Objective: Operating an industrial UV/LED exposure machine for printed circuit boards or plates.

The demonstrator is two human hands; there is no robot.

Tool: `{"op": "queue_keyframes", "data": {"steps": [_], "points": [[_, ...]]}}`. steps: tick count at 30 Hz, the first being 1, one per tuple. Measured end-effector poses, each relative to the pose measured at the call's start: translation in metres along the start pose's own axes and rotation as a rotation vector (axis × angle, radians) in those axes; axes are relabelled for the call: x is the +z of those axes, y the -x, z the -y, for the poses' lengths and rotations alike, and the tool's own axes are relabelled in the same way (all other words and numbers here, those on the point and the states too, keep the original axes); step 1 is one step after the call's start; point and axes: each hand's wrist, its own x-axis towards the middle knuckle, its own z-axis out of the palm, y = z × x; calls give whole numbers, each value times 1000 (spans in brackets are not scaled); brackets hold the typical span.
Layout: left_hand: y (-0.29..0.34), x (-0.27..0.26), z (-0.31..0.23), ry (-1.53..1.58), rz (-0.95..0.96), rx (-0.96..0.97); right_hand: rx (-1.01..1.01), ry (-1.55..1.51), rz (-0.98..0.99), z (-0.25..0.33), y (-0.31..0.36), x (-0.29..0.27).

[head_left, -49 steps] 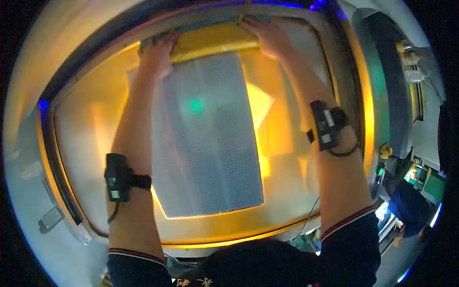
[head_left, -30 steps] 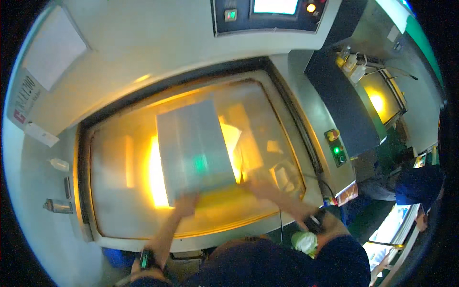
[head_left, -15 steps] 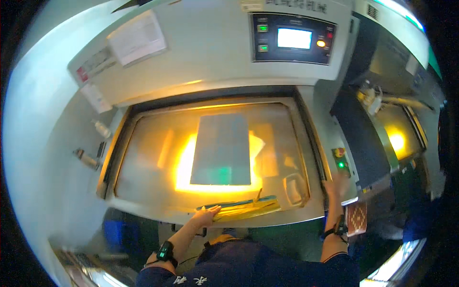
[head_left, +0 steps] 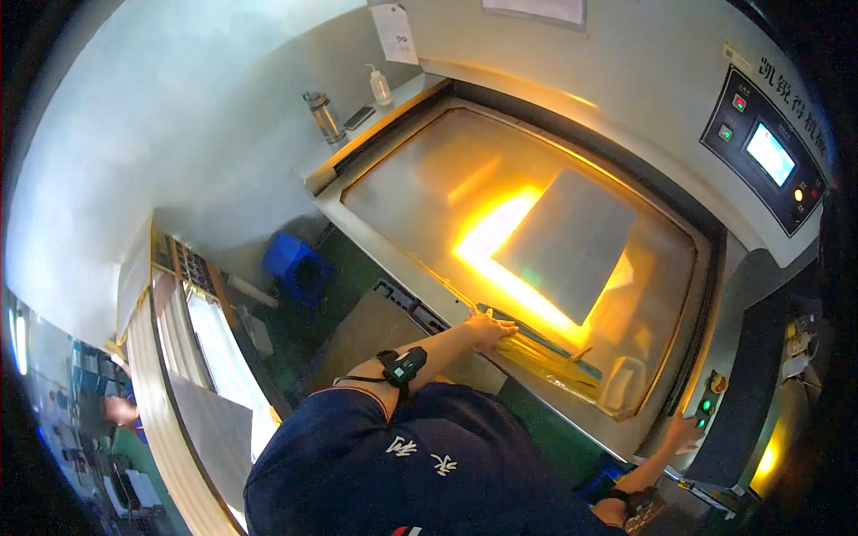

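My left hand (head_left: 492,329) lies with fingers spread on the near edge of a framed, glass-like work surface (head_left: 411,188). Under its fingertips is the end of a long blue-green strip (head_left: 545,341), with crumpled yellow film (head_left: 545,371) along it. A flat grey rectangular sheet (head_left: 572,241) rests on the surface, and bright yellow light shines around its edges. At the right side, my right hand (head_left: 684,435) is at a small control panel (head_left: 708,406) with green-lit buttons, fingers extended against the lower one. It holds nothing that I can see.
A drinking bottle (head_left: 323,118), a phone (head_left: 359,118) and a white squeeze bottle (head_left: 380,87) stand on the left ledge. The machine's screen panel (head_left: 769,152) is at upper right. Below left are a blue stool (head_left: 299,268) and a rack (head_left: 170,375); another person (head_left: 121,411) is beyond it.
My view has turned left and tilted. My right hand has reached the button panel, where a second green light now shows. One green light on the screen panel has become red.
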Motion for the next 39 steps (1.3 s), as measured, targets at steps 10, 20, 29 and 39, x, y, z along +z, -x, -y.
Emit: {"op": "queue_keyframes", "data": {"steps": [10,20,29,39], "points": [[-12,36,53,-257,-107,67,-670,-567,-413,104,210,102],[-101,-7,124,-165,-9,187,-531,-553,-216,74,221,98],[-302,-174,76,55,-222,-34,-428,-543,-99,67,218,93],[-350,-198,-18,75,-278,97,-371,-422,-99,82,212,101]]}}
